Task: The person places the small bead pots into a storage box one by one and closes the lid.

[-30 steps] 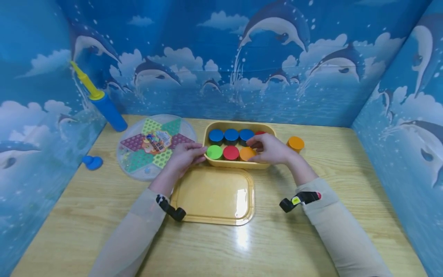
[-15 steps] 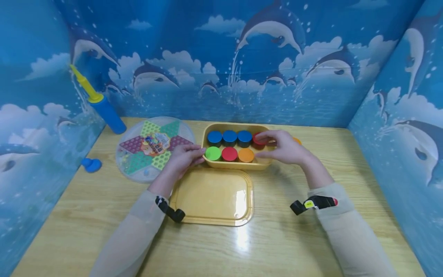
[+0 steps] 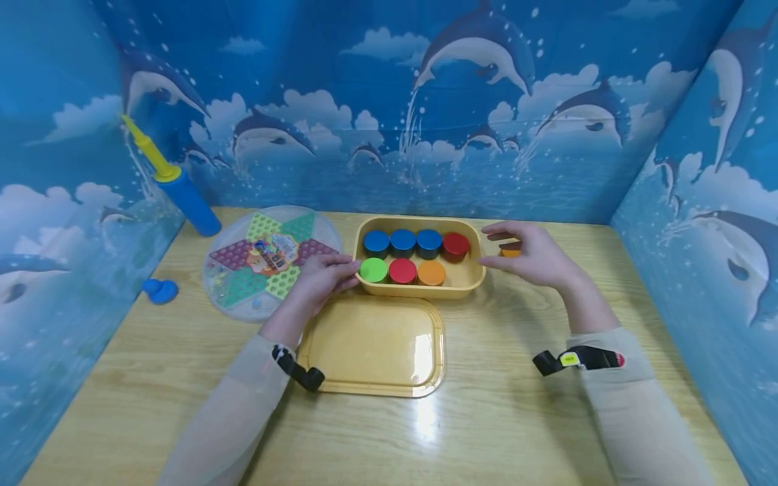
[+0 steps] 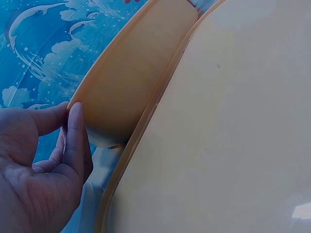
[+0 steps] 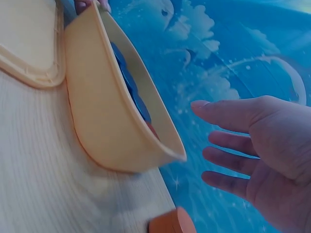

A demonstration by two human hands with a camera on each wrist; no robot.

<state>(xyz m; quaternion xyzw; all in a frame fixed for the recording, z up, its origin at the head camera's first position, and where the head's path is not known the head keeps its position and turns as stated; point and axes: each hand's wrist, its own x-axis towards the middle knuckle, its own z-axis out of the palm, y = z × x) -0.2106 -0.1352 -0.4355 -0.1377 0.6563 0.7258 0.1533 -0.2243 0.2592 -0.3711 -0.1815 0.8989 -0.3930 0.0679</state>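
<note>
A yellow plastic box holds several short round cylinders in two rows. Three blue cylinders and a dark red cylinder form the back row; green, red and orange ones stand in front. My left hand pinches the box's left rim between thumb and fingers, as the left wrist view shows on the box wall. Beyond the box's right end, my right hand is spread with nothing in its fingers. An orange cylinder stands on the table near it, partly hidden by the fingers in the head view.
A yellow lid lies flat in front of the box. To the left lie a round star-patterned game board and a small blue knobbed object. A blue and yellow hand pump leans in the back left corner. Dolphin-print walls enclose the table.
My right hand has moved right, out of the box, toward the orange cylinder outside it, uncovering the dark red one. My left hand keeps its hold on the rim.
</note>
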